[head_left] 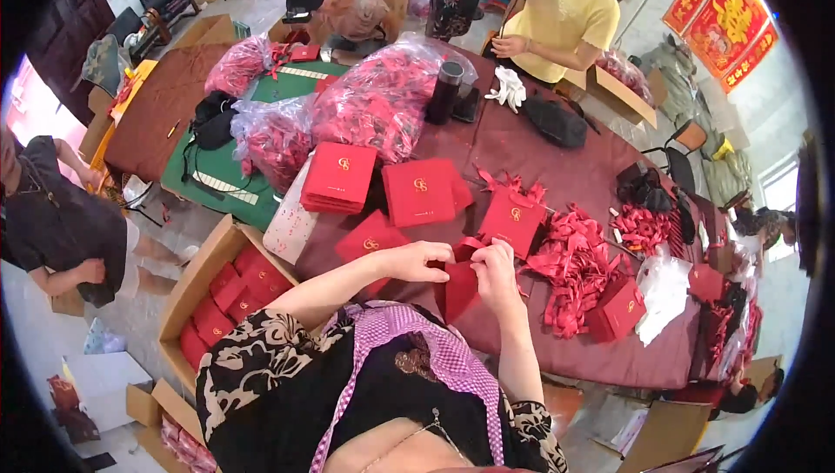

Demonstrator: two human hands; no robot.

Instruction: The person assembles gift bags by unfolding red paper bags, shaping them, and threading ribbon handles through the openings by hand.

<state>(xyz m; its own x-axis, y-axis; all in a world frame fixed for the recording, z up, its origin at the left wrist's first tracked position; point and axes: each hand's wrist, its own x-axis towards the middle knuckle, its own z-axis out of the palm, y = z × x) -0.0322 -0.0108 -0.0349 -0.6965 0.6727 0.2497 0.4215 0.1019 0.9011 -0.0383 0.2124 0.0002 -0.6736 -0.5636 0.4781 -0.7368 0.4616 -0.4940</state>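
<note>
Close to the table's near edge, a small red paper bag point(457, 293) hangs between my hands, its top pinched. The fingers of my left hand point(417, 261) close on its left upper edge. On the other side my right hand point(496, 273) pinches it beside a loop of red ribbon point(468, 248). Just beyond my right hand lies a red bag with a gold emblem point(514, 222). A pile of loose red ribbons point(574, 275) spreads to the right, with a red box-like bag point(616, 308) against it. Flat red bags point(371, 238) lie beyond my left forearm.
Stacked red bags point(339, 179) and large clear sacks of red ribbons point(374, 103) stand farther back, near a black thermos point(444, 92). A cardboard carton point(178, 299) of red bags is at my left. White gloves point(508, 90) lie before a person in yellow point(565, 16).
</note>
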